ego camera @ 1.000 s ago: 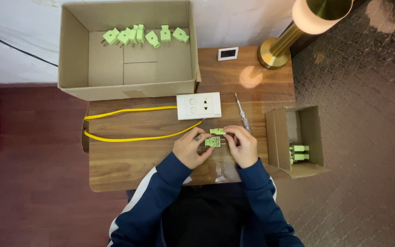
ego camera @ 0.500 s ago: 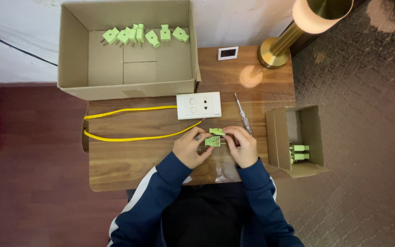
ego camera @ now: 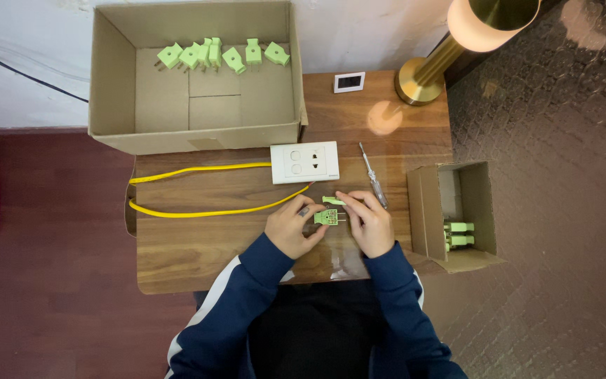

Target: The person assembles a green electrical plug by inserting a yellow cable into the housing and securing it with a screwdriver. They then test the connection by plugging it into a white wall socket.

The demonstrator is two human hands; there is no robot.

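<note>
The person wears a dark navy top with long sleeves reaching the wrists. A white stripe runs along the outside of the left sleeve. The right sleeve shows plain navy. Both hands are bare, and the lap is dark.

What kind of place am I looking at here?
Probably a home room used as a makeshift workbench: a small wooden table against a white wall, a brass lamp, and cardboard boxes of green plugs.
</note>
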